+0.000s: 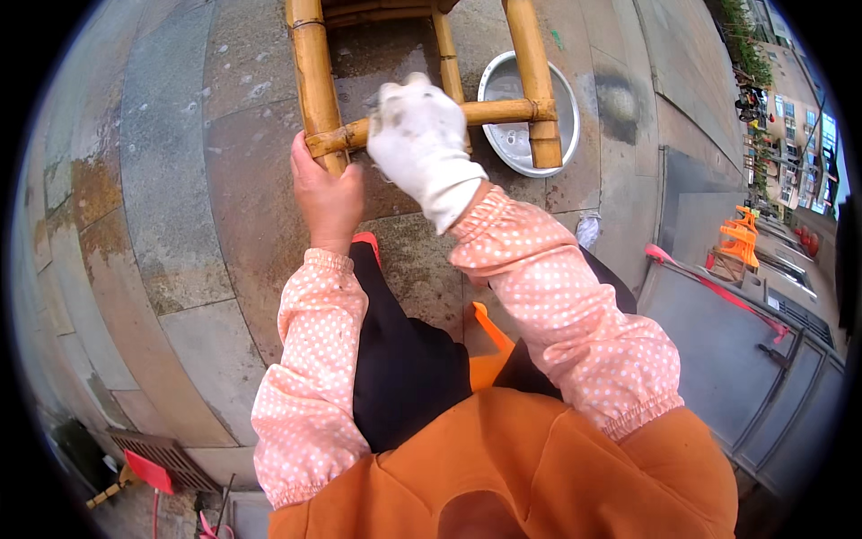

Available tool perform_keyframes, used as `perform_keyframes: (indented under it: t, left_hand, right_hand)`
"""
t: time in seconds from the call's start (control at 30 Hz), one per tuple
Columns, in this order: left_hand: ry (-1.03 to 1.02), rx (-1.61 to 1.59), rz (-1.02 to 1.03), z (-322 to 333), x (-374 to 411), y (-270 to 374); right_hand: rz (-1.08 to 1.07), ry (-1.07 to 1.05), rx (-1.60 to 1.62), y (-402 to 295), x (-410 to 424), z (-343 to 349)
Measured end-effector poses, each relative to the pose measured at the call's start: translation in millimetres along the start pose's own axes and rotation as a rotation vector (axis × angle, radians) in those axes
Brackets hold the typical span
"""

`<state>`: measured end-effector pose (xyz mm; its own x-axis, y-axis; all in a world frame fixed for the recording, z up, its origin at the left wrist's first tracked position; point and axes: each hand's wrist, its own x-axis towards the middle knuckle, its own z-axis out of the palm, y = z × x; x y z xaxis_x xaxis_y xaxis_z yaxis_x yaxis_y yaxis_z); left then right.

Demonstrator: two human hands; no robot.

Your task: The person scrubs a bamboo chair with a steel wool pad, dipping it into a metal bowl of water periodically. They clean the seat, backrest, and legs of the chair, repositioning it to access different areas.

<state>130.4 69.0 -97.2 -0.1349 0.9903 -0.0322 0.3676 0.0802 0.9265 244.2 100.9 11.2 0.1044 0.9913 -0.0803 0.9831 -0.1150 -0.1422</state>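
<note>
A bamboo frame, like a stool or chair on its side, lies before me with its leg ends towards me. My left hand is bare and grips the end of the left leg, just below its joint with the bamboo crossbar. My right hand, in a soiled white glove, is curled over that crossbar near its middle and slightly blurred. A small greyish bit shows by the glove's fingers; what it is cannot be made out. The right bamboo leg overlaps a metal basin.
The metal basin holds water on the wet stone paving. Orange plastic shows between my legs. A grey metal cabinet with a pink strap stands at right. A red dustpan lies near a drain grate at lower left.
</note>
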Motion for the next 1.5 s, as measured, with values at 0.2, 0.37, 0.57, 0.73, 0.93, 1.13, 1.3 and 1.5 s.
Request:
perform_keyframes:
  t: [0.2,0.37,0.57,0.73,0.93,1.13,1.3,1.5]
  left_hand:
    - [-0.009,-0.087,-0.046,-2.4,1.8,-10.9]
    - [-0.039,-0.054,-0.05,10.9,-0.8,5.5]
    - [-0.019,-0.004,-0.062,1.3,-1.3,0.0]
    - [-0.098,-0.058,-0.159,-0.7,-1.0,13.6]
    - [0.007,0.778,0.297,4.3,-2.4,37.7]
    - [-0.475,0.703,0.598,47.1,15.4,90.4]
    - [-0.764,0.757,0.403,89.2,43.2,131.2]
    - [-0.721,0.833,0.477,104.3,36.4,133.1]
  right_hand:
    - [-0.041,0.012,-0.023,50.2,-5.3,-18.9]
    - [0.188,0.164,-0.217,213.8,-28.7,-62.9]
    - [0.355,0.374,0.396,216.1,-73.6,-53.7]
    - [0.174,0.19,0.315,218.0,-31.2,-49.6]
    - [-0.119,0.274,0.337,205.9,-53.5,-46.5]
    - [0.179,0.279,0.562,233.2,-10.2,-41.4]
    - [-0.121,0.253,0.452,223.1,-49.9,-45.5]
    - [-0.04,0.26,0.488,236.1,-44.5,-39.6]
